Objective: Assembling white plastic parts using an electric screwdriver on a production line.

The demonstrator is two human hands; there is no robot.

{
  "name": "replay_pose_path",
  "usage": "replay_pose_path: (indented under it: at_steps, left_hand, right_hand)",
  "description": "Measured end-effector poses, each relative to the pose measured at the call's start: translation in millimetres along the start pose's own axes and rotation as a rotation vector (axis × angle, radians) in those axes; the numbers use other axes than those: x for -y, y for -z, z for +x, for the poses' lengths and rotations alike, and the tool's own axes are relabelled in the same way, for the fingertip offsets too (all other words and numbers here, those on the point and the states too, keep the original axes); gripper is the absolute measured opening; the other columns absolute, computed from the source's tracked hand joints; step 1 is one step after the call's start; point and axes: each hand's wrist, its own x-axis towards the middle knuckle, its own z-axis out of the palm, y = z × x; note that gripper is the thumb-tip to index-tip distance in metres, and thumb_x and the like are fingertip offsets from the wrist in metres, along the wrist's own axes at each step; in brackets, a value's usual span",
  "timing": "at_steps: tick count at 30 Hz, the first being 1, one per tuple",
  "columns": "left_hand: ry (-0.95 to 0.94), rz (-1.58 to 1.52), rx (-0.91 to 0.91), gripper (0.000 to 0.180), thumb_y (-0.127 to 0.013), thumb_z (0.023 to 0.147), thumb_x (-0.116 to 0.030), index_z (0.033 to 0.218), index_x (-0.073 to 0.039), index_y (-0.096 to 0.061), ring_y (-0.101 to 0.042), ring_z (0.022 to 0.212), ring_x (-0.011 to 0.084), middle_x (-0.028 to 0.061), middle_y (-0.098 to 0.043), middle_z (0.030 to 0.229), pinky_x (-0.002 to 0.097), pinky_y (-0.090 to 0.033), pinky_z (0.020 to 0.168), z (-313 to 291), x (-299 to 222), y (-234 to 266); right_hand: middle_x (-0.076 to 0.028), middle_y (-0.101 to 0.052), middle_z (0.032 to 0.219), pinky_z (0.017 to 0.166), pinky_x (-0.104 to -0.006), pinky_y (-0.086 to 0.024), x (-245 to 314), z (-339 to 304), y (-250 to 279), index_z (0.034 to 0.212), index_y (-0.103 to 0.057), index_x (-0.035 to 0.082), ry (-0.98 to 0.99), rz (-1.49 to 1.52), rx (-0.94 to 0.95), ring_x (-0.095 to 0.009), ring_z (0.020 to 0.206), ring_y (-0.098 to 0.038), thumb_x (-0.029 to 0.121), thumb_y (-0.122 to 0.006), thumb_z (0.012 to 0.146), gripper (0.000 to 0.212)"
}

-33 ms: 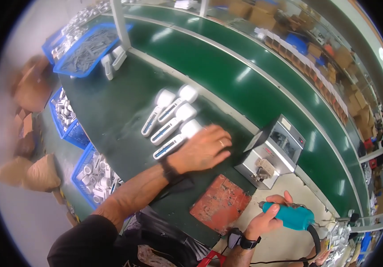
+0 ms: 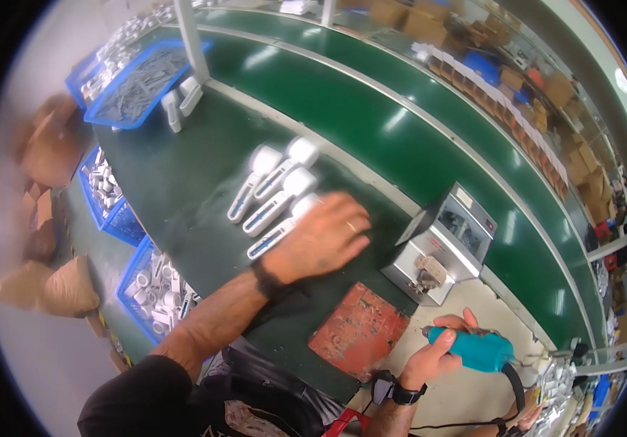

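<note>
Several white handheld devices with round heads and long slotted handles (image 2: 266, 214) lie side by side on the dark green worktop (image 2: 175, 171). My left hand (image 2: 319, 237) is over the nearest device (image 2: 270, 239) and hides part of its round head. The fingers point right, with the thumb apart from them; whether they touch the device I cannot tell. Lower right, my right hand (image 2: 430, 363) is wrapped round a teal electric screwdriver (image 2: 479, 350), its tip toward the left and its black cable trailing down.
A metal screw feeder (image 2: 441, 247) stands right of my left hand, above a worn red pad (image 2: 359, 332). Blue baskets of white parts (image 2: 142, 288) stand at the left; a blue tray of grey strips (image 2: 139, 87) lies far left. Beyond the worktop runs a green conveyor (image 2: 313, 102).
The whole view has shifted slightly. My left hand sits a little further left over the nearest device. My right hand keeps its hold on the electric screwdriver.
</note>
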Motion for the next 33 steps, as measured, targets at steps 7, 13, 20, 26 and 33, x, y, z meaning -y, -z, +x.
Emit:
replay_pose_path:
  at_steps: [7,13,20,26,33]
  left_hand:
    - [0.226,0.449,0.014,0.029,-0.078,0.081,-0.016,0.106,-0.009,-0.066,-0.055,0.111,0.0322,0.0073,-0.062,0.119,0.0473,-0.044,0.096,-32,-11,39]
    - [0.132,0.347,0.118,0.040,-0.076,0.081,-0.012,0.117,-0.006,-0.061,-0.053,0.113,0.0355,0.0106,-0.056,0.124,0.0487,-0.047,0.095,-32,-10,17]
    - [0.086,0.069,0.102,0.047,-0.075,0.082,-0.008,0.124,-0.004,-0.055,-0.053,0.111,0.0396,0.0159,-0.053,0.123,0.0464,-0.048,0.095,-12,-4,-1]
    - [0.163,0.088,0.185,0.065,-0.067,0.088,-0.010,0.146,-0.002,-0.039,-0.042,0.137,0.0386,0.0177,-0.041,0.150,0.0527,-0.029,0.119,-3,-5,-21]
    - [0.031,-0.078,0.223,0.051,-0.062,0.089,-0.002,0.135,-0.009,-0.043,-0.046,0.135,0.0348,0.0149,-0.048,0.143,0.0522,-0.024,0.123,25,13,-60]
  right_hand:
    - [-0.006,-0.062,0.087,0.066,-0.0253,-0.043,6,1,7,0.132,-0.051,-0.006,-0.075,0.044,-0.005,-0.012,0.075,-0.053,0.044,-0.062,0.097,0.062]
    - [-0.007,-0.064,0.087,0.063,-0.0249,-0.045,2,-2,4,0.132,-0.049,-0.004,-0.088,0.139,0.025,-0.011,0.074,-0.054,0.035,-0.067,0.094,0.056]
    - [-0.008,-0.064,0.086,0.063,-0.0247,-0.044,2,2,6,0.131,-0.049,-0.005,-0.085,0.123,-0.007,-0.011,0.071,-0.053,0.034,-0.067,0.094,0.057]
    - [-0.007,-0.064,0.086,0.064,-0.0249,-0.044,-2,3,8,0.131,-0.049,-0.005,-0.063,0.090,0.015,-0.012,0.073,-0.054,0.037,-0.066,0.095,0.058]
    - [-0.006,-0.063,0.087,0.066,-0.0253,-0.044,1,1,6,0.131,-0.050,-0.004,-0.081,0.090,0.034,-0.012,0.077,-0.054,0.037,-0.064,0.096,0.055]
